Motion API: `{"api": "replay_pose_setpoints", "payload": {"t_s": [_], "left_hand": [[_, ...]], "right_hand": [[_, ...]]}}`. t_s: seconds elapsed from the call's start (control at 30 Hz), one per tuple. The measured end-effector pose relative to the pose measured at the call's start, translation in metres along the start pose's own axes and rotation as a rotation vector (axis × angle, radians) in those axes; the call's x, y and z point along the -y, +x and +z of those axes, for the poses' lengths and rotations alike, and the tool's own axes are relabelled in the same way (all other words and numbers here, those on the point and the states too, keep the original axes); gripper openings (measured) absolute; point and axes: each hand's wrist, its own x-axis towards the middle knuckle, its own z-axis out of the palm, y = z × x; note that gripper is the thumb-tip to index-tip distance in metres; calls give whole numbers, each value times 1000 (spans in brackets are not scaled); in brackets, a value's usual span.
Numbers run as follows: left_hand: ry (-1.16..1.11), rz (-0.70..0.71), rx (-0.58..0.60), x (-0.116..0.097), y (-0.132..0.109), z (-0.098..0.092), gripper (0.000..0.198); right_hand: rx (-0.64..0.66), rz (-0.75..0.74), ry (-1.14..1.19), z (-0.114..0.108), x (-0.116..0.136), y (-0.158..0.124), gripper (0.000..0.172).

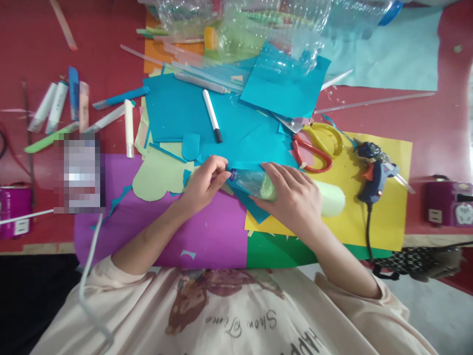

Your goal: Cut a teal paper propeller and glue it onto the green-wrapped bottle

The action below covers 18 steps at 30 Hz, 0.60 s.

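A small clear plastic bottle (254,183) wrapped in pale green paper lies on its side on the coloured sheets, its purple neck pointing left. My right hand (291,197) is wrapped over the bottle's body and holds it down. My left hand (203,180) is pinched closed at the bottle's neck, the fingertips touching the mouth. The wrapped far end (332,198) sticks out to the right of my right hand. Blue paper (221,123) lies just behind both hands.
Red-and-yellow scissors (316,145) and a blue glue gun (373,172) with its cord lie right of the hands on yellow paper (388,222). A white marker (212,116) rests on blue paper. Pens (66,106) lie at left, clear bottles (258,29) behind, purple paper (207,236) in front.
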Motion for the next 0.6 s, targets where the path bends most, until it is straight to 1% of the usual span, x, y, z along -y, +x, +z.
{"api": "replay_pose_setpoints", "payload": {"t_s": [0.13, 0.27, 0.4, 0.47, 0.6], "left_hand": [[-206, -57, 0, 3, 1, 0, 31], [-292, -152, 59, 0, 4, -4, 33], [-322, -229, 106, -5, 6, -6, 32], [-313, -240, 107, -6, 6, -7, 27], [-204, -220, 146, -10, 8, -9, 19]], "right_hand": [[-3, -1, -8, 0, 0, 0, 45], [-12, -16, -18, 1, 1, -2, 45], [-8, -30, -19, 1, 1, -2, 43], [4, -27, -8, 0, 2, -2, 42], [2, -36, -4, 1, 2, -3, 41]]}}
